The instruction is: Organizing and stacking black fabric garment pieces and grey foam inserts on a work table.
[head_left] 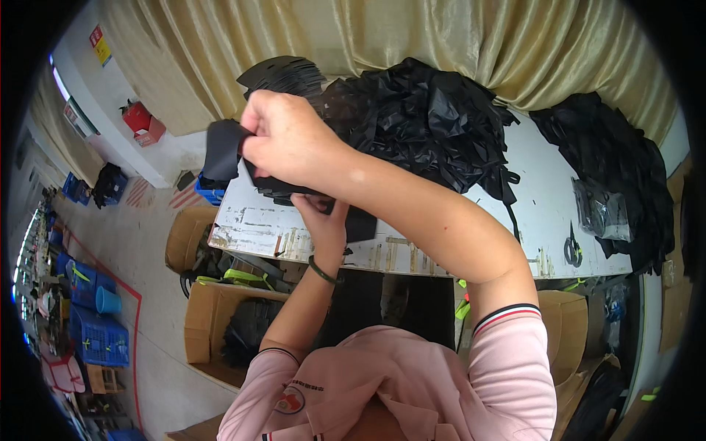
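Observation:
My right hand (288,136) reaches across to the left and pinches the upper edge of a flat black fabric piece (223,151). Below it, my left hand (321,219) grips the lower part of the same black piece from underneath; a dark bracelet circles that wrist. The piece is held above the left end of a worn white table (257,228). Just behind my hands lies a fanned stack of black cut pieces (287,73) and a big heap of crumpled black fabric (423,125).
A second black heap (610,154) and a clear bag sit at the table's right end, with scissors (573,248) near the front edge. Cardboard boxes (213,323) stand under the table. Blue crates (99,338) line the floor at left. A beige curtain (441,37) hangs behind.

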### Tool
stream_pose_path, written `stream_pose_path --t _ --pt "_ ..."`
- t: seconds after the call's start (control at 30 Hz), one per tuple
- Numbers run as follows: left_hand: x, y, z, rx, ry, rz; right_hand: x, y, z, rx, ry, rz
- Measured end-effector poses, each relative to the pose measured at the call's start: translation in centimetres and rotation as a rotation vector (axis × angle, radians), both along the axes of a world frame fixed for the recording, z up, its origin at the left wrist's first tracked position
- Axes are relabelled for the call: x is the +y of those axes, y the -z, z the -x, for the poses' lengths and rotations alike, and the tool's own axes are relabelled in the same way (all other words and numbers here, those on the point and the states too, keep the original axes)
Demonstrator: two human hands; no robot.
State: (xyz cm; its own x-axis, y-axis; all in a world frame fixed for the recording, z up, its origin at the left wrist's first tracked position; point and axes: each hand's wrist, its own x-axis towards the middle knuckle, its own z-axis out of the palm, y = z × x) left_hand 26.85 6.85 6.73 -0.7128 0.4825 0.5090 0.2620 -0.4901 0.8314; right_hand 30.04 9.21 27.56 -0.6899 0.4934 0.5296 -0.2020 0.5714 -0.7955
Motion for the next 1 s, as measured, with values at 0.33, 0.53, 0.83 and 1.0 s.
stream_pose_path --t 0.33,0.53,0.83,1.0 --pt "-1.2 1.3 12.3 0.324 -0.187 0.145 5.0 -0.9 -11.5 0.507 0.114 0.465" --pt "-4.7 0.9 16.8 0.952 -0.156 0.397 8.0 13.5 -23.4 0.343 0.506 0.78" --pt "-5.6 11.0 16.1 1.085 0.348 0.829 3.2 32.2 -30.6 -0.329 0.852 1.038" --pt "-5.5 10.1 16.0 0.915 0.411 0.903 2.5 32.7 -32.0 -0.302 0.872 0.942"
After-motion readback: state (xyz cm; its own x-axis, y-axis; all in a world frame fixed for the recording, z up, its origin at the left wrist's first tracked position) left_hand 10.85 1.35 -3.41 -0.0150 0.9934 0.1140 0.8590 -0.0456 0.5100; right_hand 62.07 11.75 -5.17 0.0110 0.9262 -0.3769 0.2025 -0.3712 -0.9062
